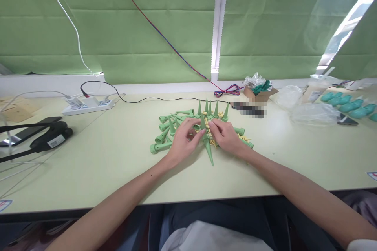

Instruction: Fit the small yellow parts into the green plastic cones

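Note:
My left hand (186, 138) is closed on a green plastic spike (203, 121), held point up between thumb and fingers. Close against it, my right hand (225, 135) has thumb and finger pinched together; what they hold is too small to make out. Small yellow plastic pieces (214, 143) lie just below and beside the right fingertips. Another green spike (209, 153) lies on the table with its point towards me. Around and behind both hands are several more green spikes (160, 147), some upright, others on their sides, partly hidden by the hands.
A white power strip (88, 106), a black headset-like device (51, 137) and a dark phone (26, 131) lie left. Behind stands a small cardboard box (259, 95). At right are a drink cup (315, 88), plastic bags (313, 113) and teal bird-shaped pieces (350, 105).

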The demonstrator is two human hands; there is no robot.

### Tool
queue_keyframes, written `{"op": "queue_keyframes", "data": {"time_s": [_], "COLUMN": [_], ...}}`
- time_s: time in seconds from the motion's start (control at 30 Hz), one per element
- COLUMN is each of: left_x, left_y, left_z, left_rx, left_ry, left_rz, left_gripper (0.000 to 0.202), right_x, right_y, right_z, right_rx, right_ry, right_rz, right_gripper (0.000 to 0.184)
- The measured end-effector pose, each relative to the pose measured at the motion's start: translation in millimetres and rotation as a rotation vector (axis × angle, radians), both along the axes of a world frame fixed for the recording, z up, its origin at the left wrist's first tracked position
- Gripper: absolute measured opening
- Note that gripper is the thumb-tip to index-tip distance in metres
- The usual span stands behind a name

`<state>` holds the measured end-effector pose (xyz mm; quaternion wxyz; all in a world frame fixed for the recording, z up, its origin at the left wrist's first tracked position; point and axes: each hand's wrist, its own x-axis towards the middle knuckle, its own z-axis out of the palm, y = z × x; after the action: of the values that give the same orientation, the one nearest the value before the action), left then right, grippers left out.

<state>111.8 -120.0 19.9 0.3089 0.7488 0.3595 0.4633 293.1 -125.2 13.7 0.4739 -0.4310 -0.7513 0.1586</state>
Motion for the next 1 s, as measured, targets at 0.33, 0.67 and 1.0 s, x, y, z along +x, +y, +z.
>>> {"op": "queue_keyframes", "data": {"time_s": [0.33, 0.67, 1.0], "left_x": [0.0, -3.0, -4.5], "left_y": [0.8, 6.7, 4.1], "left_z": [7.3, 5.3, 7.5], "left_rx": [-0.316, -0.491, -0.450], "left_ry": [-0.111, -0.074, -0.059], "left_rz": [-0.104, -0.220, -0.234], "left_gripper": [0.050, 0.059, 0.054], "right_x": [2.4, 3.9, 5.2], "right_y": [-0.5, 1.7, 2.3], "right_z": [-1.7, -6.8, -8.0], "right_rx": [0.022, 0.042, 0.009], "right_ry": [0.096, 0.013, 0.020], "right_rz": [-0.019, 0.079, 0.101], "right_gripper": [0.039, 0.035, 0.033]}}
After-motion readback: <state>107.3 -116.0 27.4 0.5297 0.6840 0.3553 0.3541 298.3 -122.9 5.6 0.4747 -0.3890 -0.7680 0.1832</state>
